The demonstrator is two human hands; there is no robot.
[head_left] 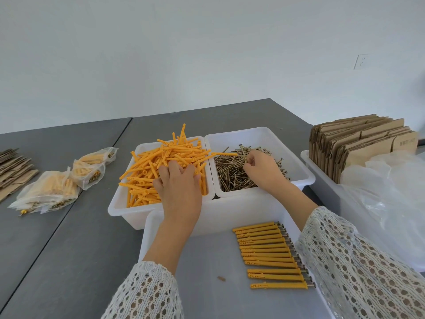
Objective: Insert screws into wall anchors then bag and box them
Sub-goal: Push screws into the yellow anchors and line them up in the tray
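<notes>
A white bin (119, 203) holds a heap of orange wall anchors (158, 155); my left hand (178, 183) rests palm-down on that heap with fingers spread into the anchors. Whether it grips one is hidden. To its right a second white bin (296, 162) holds loose brass screws (232, 173). My right hand (262, 168) is over the screws and pinches one screw (244, 153) that stands up between its fingertips. Nearer to me, a shallow white tray (147, 229) carries a row of several anchors with screws in them (271, 254).
Filled clear bags (57, 187) of anchors lie on the grey table at the left, beside flat cardboard pieces (13, 169). At the right a white bin (322, 180) holds folded cardboard boxes (358, 146) and clear plastic bags (386, 203). A small brown scrap (221, 278) lies in the tray.
</notes>
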